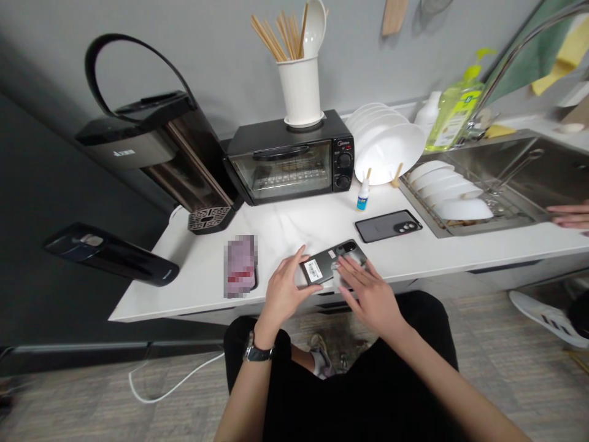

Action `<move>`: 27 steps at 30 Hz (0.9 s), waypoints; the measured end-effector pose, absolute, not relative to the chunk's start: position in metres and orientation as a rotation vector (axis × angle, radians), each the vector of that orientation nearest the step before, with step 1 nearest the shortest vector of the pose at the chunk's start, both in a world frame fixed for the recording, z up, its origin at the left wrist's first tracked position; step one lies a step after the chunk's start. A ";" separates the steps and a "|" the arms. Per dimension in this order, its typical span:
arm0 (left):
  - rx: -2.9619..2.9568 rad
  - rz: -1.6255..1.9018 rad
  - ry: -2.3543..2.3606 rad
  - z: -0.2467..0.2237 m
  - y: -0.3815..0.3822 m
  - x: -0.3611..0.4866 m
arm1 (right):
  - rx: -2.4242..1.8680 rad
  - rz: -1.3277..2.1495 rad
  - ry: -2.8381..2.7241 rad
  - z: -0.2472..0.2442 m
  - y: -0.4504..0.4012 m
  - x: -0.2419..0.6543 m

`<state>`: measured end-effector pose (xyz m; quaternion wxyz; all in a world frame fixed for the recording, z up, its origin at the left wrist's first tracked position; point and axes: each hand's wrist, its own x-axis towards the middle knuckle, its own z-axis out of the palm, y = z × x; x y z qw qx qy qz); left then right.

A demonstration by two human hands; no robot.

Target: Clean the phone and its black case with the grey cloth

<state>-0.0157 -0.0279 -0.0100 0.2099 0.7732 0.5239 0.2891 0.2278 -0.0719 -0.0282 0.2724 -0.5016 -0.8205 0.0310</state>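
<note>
A dark grey smartphone (322, 265) lies back up near the counter's front edge, with a white label and a small pink sticker on it. Thumb and fingers of my left hand (285, 288) grip its left end. Over the camera end, my right hand (368, 294) presses a thin whitish wipe (339, 279) to the phone's back, fingers stretched and close together. The wipe is partly hidden by the hand, and its exact kind is unclear. Just behind the phone is a black-edged phone case (389, 226). A small white bottle with a blue label (362, 195) stands beyond.
A blurred pink item (240, 265) and a dark flask (113, 255) lie left. Behind are a water dispenser (184, 153), toaster oven (289, 166) and plates (389, 147). The sink (543, 178) holds bowls (451, 187); another person's hand (570, 215) shows right.
</note>
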 end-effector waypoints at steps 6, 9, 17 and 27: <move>2.157 0.819 1.456 -0.010 -0.027 -0.014 | -1.510 -0.067 -2.099 -0.030 -0.028 0.239; 2.170 0.829 1.451 -0.011 -0.028 -0.014 | -1.471 -0.012 -2.124 -0.024 -0.022 0.206; 2.180 0.835 1.473 -0.016 -0.029 -0.017 | -1.217 0.231 -2.239 -0.015 -0.073 0.145; 2.163 0.833 1.493 -0.008 -0.030 -0.012 | -1.530 -0.038 -2.121 -0.031 -0.042 0.249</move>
